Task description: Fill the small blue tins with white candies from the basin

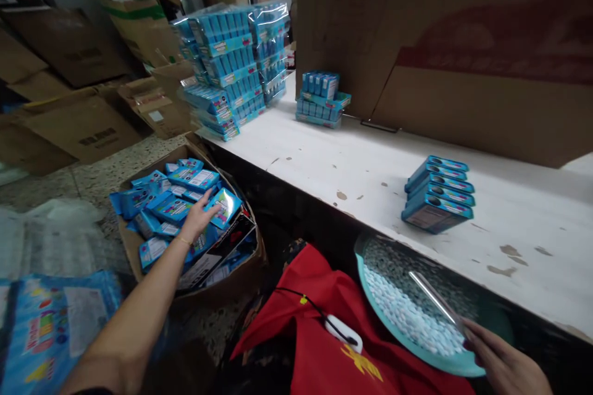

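My left hand (200, 216) reaches down into a cardboard box (231, 287) on the floor and closes on a small blue packet (224, 206) lying on top of several like it. My right hand (503, 363), at the lower right, grips the rim of a teal tray (370, 296) heaped with small white pellets. A thin clear tube (433, 297) slants across the tray toward that hand. The tray rests partly under the edge of a white worktable (324, 160). A short stack of blue boxes (438, 193) stands on the table just above the tray.
Tall shrink-wrapped stacks of blue boxes (231, 68) and a smaller pile (322, 99) sit at the table's far end. Big cardboard sheets (463, 43) lean behind the table. Brown cartons (83, 123) crowd the floor at left. Red cloth (324, 321) covers my lap.
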A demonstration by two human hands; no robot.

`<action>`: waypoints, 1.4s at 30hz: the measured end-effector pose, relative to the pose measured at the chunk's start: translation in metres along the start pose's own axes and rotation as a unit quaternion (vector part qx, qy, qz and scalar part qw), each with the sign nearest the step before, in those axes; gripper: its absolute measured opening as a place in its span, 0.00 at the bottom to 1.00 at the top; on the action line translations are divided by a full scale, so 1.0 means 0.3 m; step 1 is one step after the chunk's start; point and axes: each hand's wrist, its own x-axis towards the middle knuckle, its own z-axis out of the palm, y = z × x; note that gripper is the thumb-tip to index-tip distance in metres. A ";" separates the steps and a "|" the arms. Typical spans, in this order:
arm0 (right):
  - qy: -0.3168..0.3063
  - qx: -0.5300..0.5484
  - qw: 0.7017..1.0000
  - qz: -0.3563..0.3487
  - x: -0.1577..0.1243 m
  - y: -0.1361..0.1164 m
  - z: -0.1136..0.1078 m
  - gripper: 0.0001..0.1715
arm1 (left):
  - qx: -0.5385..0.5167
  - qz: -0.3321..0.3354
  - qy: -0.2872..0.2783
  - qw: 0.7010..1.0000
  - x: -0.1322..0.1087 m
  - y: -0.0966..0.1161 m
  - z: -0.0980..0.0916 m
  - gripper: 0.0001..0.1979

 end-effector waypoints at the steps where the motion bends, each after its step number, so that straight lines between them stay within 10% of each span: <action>1: -0.015 -0.010 1.000 0.018 0.003 0.002 0.006 0.10 | -0.036 -0.002 -0.025 0.999 -0.023 0.035 0.014 0.25; 6: -0.101 -0.043 0.994 -0.003 0.006 0.055 0.047 0.21 | -0.092 -0.044 -0.277 0.955 -0.241 0.218 0.244 0.21; 10: -0.109 -0.100 0.989 -0.018 -0.012 0.097 0.043 0.26 | -0.140 -0.126 -0.475 0.860 -0.414 0.305 0.432 0.22; 15: -0.083 -0.266 0.960 0.000 -0.045 0.115 -0.053 0.20 | -0.132 -0.015 -0.648 0.750 -0.488 0.301 0.514 0.31; 20: -0.056 -0.455 0.889 -0.006 -0.032 0.082 -0.073 0.21 | -0.091 0.085 -0.578 0.807 -0.465 0.293 0.580 0.24; 30: -0.035 -0.344 0.934 0.085 0.141 0.050 0.242 0.20 | -0.155 -0.068 -0.563 0.809 -0.335 0.447 0.681 0.30; 42: 0.002 -0.127 0.992 0.022 0.139 0.090 0.037 0.15 | -0.138 0.038 -0.523 0.840 -0.455 0.567 0.975 0.31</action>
